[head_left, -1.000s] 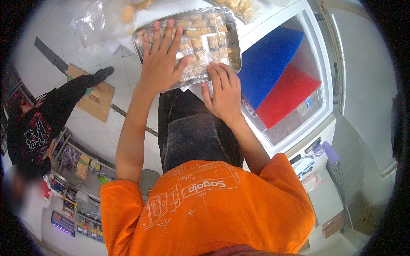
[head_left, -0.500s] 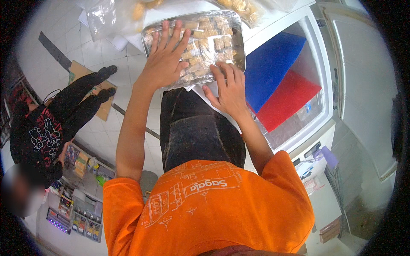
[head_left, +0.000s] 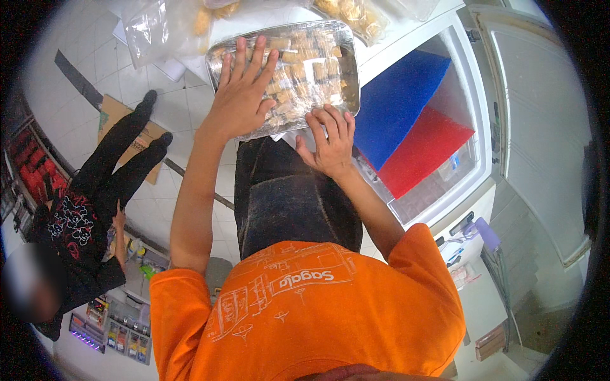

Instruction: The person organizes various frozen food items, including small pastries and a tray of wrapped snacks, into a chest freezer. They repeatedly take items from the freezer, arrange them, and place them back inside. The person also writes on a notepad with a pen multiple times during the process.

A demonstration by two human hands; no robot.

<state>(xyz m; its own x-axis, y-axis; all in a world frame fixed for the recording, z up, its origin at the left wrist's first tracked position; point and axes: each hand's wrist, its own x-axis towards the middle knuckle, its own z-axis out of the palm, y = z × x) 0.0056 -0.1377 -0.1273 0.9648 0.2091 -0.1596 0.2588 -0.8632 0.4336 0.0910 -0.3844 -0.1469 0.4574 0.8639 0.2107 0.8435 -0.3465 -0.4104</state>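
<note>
A rectangular metal tray (head_left: 351, 60) lies in front of me at the top of the view. Rows of small golden-brown food pieces (head_left: 298, 71) fill much of it under shiny clear plastic wrap (head_left: 321, 75). My left hand (head_left: 244, 95) rests on the left part of the wrap, palm down with its fingers spread. At the near right edge of the tray is my right hand (head_left: 332, 140), its fingers apart and slightly bent, fingertips by the rim. Neither hand grips anything that I can see.
Clear bags of yellowish food (head_left: 352, 16) lie beyond the tray, with another plastic bag (head_left: 155, 32) at left. To the right, a white-framed case (head_left: 486, 127) holds a blue sheet (head_left: 406, 105) and a red sheet (head_left: 426, 152). A person in black (head_left: 76, 216) is at far left.
My right hand has drawn back a little toward the tray's near edge. My left hand stays spread on the wrap. The person at left has shifted legs and arm.
</note>
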